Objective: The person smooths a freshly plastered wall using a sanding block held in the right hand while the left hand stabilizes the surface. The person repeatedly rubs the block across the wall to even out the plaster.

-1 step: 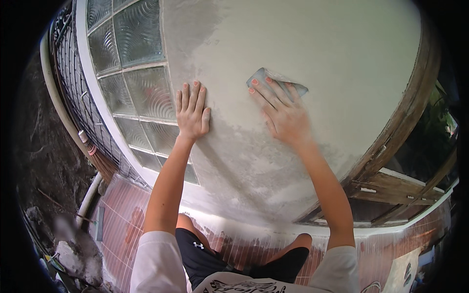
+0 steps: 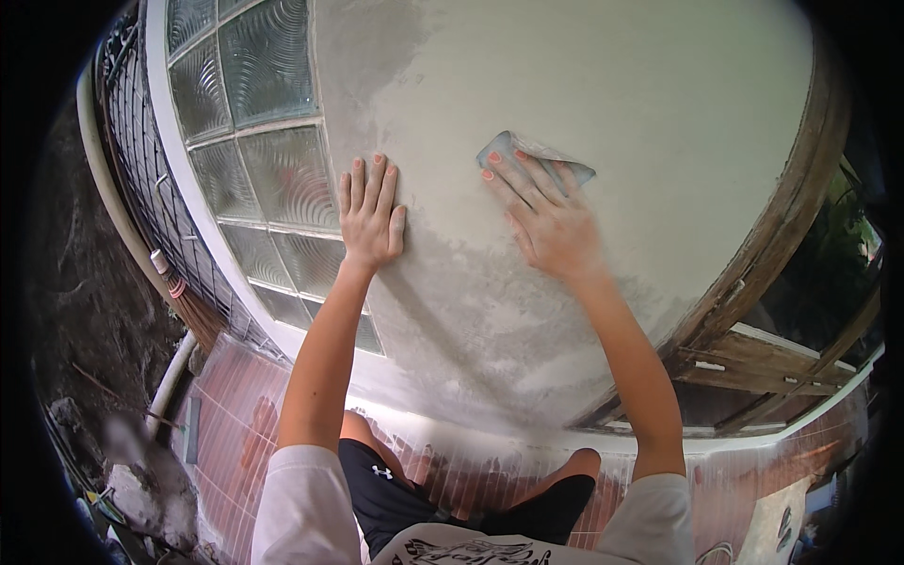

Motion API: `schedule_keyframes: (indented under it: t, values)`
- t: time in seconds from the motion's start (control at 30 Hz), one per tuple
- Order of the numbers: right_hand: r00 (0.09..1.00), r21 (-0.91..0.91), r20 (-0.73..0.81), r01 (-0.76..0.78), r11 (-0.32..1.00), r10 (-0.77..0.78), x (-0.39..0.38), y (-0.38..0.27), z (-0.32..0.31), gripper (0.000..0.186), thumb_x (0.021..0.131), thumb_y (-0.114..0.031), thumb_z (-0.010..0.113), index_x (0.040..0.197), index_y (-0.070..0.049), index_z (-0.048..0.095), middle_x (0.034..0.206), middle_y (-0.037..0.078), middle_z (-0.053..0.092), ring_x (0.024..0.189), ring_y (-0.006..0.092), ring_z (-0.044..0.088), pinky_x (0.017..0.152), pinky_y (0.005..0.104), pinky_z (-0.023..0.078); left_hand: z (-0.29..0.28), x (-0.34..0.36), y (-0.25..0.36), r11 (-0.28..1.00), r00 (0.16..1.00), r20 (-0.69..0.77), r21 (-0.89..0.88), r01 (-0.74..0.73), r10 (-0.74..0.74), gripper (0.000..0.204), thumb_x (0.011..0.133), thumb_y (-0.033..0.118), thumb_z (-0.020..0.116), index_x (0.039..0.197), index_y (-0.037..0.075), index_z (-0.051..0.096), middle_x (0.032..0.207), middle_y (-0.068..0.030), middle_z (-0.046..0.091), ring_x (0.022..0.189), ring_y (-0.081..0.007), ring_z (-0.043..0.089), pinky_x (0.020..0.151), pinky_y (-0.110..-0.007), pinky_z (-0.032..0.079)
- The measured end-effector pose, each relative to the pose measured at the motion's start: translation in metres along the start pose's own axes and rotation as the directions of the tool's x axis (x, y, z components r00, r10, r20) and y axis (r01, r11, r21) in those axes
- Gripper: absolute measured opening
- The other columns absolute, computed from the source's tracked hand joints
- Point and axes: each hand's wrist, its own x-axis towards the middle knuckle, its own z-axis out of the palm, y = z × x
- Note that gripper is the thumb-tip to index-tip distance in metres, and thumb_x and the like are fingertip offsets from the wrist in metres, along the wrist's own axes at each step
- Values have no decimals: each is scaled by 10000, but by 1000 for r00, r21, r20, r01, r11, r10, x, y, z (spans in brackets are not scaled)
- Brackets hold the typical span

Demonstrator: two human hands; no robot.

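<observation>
A bluish-grey sheet of sandpaper (image 2: 495,147) lies against the pale, patchy plastered wall (image 2: 659,132), its upper edge curling away and showing a lighter back. My right hand (image 2: 556,226) presses it to the wall with extended fingers and holds it there; the palm hides much of the sheet. White dust coats this hand. Left of it, my left hand (image 2: 372,221) rests flat and empty on the wall, fingers stretched upward, beside the glass-block window (image 2: 282,169). Its thumb is apart from the other fingers.
A weathered wooden frame (image 2: 753,254) borders the wall on the right. Dusty red tiles (image 2: 235,414) cover the floor below. At the left, a broom (image 2: 188,306) leans by a lattice screen (image 2: 141,122). A pale rock (image 2: 141,499) lies near the floor's left edge.
My right hand and the sandpaper have shifted very slightly to the right. My left hand has stayed in place.
</observation>
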Motion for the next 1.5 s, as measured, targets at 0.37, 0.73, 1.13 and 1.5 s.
schedule_keyframes:
  t: [0.37,0.73,1.13,1.5]
  values:
    - [981,-219,-120,-174,960,150,-129,8,7,496,956,-283,544,1448,-220,541,1520,-41,494,1372,219,463,1102,493,362,1,-22,-23,999,1000,3,27,-28,28,546,991,273,357,1478,61,484,1598,-148,360,1518,-391,207,1236,-523,105]
    - [964,-27,-153,-224,974,217,-135,6,5,482,935,-104,540,1415,-134,550,1429,61,586,1301,292,557,1096,491,405,-11,-21,4,986,986,69,84,145,-151,556,987,237,391,1510,53,433,1617,-161,317,1526,-372,190,1234,-530,90]
    - [846,506,-28,-447,738,532,-183,-123,-58,452,987,-13,474,1438,16,466,1353,184,615,1274,388,565,1074,478,434,-23,1,164,936,935,354,-332,119,6,667,929,197,503,1543,6,324,1626,-154,290,1520,-316,230,1244,-490,147]
    - [321,705,556,-670,-231,767,-267,-168,-125,526,1032,-223,549,1481,22,431,1462,157,527,1329,223,502,1114,323,349,-23,59,181,978,964,267,-206,40,17,680,903,184,513,1533,0,336,1624,-129,307,1513,-291,260,1235,-499,179]
